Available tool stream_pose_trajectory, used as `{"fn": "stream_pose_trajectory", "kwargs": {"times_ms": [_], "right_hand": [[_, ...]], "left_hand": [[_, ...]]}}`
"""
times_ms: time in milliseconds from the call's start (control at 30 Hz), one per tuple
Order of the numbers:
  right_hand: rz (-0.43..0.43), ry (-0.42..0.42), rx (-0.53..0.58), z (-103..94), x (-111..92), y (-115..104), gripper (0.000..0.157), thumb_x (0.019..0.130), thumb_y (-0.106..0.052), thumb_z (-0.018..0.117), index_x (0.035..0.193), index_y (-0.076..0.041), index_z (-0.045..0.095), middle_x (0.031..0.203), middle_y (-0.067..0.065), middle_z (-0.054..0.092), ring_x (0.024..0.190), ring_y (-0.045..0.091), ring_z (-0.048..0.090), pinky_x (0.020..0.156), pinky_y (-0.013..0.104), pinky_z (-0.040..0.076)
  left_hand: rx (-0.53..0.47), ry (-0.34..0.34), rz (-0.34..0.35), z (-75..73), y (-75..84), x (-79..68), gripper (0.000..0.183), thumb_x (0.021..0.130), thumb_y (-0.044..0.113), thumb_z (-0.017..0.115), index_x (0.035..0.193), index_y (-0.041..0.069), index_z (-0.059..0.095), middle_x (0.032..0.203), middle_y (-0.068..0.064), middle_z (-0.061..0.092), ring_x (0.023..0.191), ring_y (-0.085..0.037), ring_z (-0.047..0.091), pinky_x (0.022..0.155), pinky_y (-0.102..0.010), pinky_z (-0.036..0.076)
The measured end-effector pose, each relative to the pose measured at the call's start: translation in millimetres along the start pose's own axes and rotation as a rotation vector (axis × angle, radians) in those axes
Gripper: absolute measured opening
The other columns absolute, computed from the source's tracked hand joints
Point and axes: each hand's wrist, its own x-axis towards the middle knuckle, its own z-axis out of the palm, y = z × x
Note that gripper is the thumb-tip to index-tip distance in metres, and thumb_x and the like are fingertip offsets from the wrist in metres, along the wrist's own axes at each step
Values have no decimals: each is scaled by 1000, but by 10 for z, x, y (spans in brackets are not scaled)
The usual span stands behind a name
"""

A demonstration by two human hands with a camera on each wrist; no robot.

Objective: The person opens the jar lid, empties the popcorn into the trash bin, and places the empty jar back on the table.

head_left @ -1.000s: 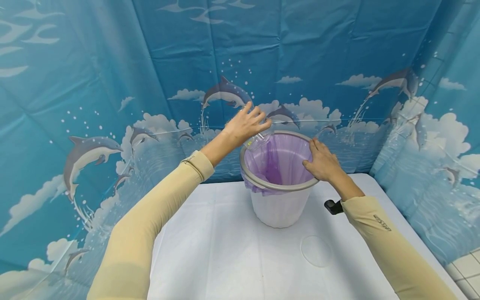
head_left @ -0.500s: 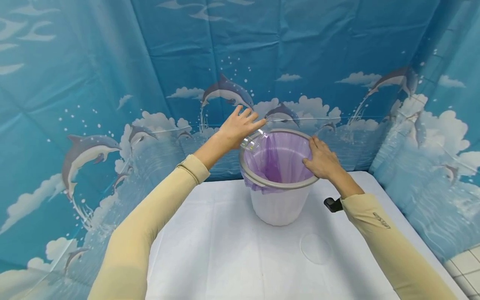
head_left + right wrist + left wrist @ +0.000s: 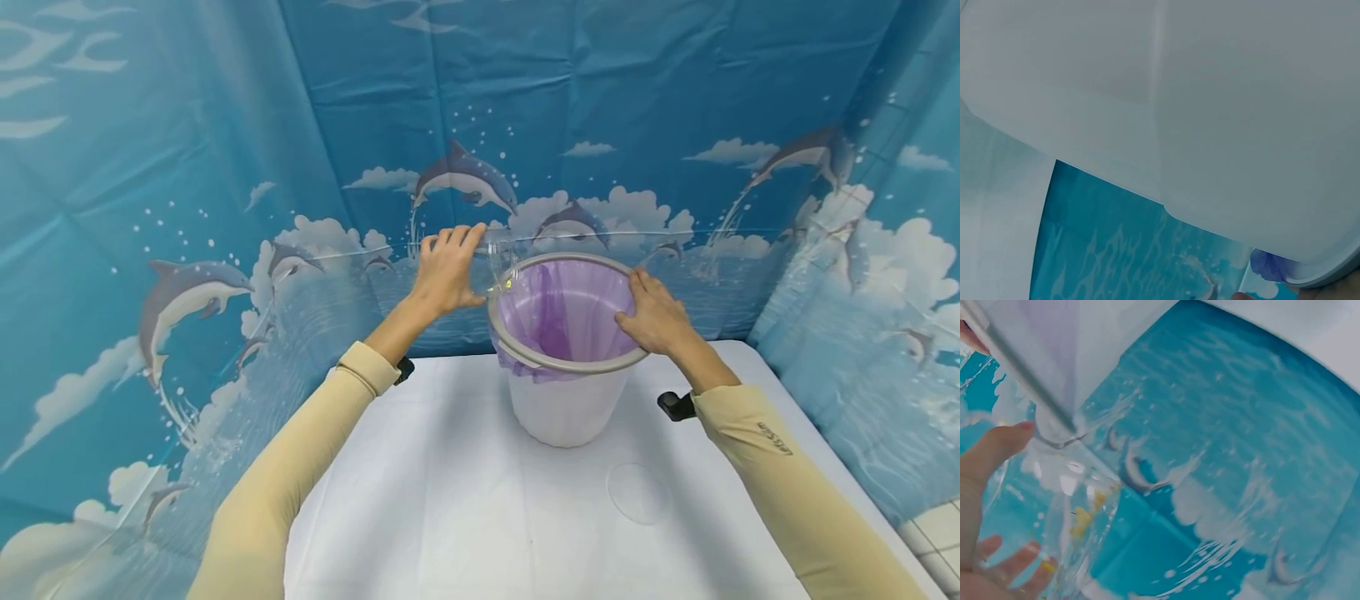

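Observation:
A white trash can (image 3: 566,412) with a grey rim stands on the table, lined with a purple trash bag (image 3: 558,317). My right hand (image 3: 656,317) grips the rim on its right side, thumb inside; the right wrist view shows mostly the white can wall (image 3: 1241,125). Left of the rim, my left hand (image 3: 446,271) holds a clear plastic container (image 3: 504,258) between thumb and fingers. Yellow marks show on that container (image 3: 1085,519) in the left wrist view, where it lies near the rim; whether it touches the rim I cannot tell.
A thin clear ring (image 3: 637,493) lies on the white table (image 3: 480,517) in front of the trash can. A blue dolphin-print curtain (image 3: 360,125) hangs behind and on both sides. Black wrist gear (image 3: 677,406) shows beneath the right wrist.
My left hand has moved left and turned so that its fingers point up. The clear container now lies to the right of the palm, by the rim. My right hand stays on the rim.

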Motion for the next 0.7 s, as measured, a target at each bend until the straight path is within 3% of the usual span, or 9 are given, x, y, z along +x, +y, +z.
{"fn": "stream_pose_trajectory", "kwargs": {"times_ms": [233, 400, 500, 700], "right_hand": [[-7, 14, 8, 4, -3, -12, 84, 104, -31, 47, 161, 11, 2, 169, 33, -2, 155, 56, 3, 118, 79, 14], [-10, 14, 8, 1, 2, -28, 84, 104, -31, 47, 161, 11, 2, 169, 33, -3, 155, 56, 2, 119, 79, 13], [-10, 11, 13, -4, -5, -26, 84, 104, -32, 47, 161, 11, 1, 169, 32, -4, 156, 55, 2, 119, 79, 13], [-2, 4, 13, 2, -8, -4, 84, 105, -32, 45, 161, 10, 0, 169, 32, -5, 156, 55, 0, 119, 78, 12]], "left_hand": [[-393, 167, -226, 287, -181, -401, 113, 69, 38, 97, 159, 9, 34, 159, -15, 45, 145, -39, 44, 115, -67, 35], [-640, 290, -362, 540, -309, -779, 113, 71, 41, 95, 158, 13, 29, 155, -18, 47, 142, -38, 49, 112, -65, 44], [-721, 300, -427, 713, -344, -1031, 112, 71, 43, 95, 157, 15, 30, 151, -18, 50, 139, -37, 52, 108, -64, 48], [-780, 272, -528, 1109, -297, -1521, 113, 69, 45, 96, 158, 20, 31, 147, -16, 50, 135, -37, 51, 107, -65, 46]]}}
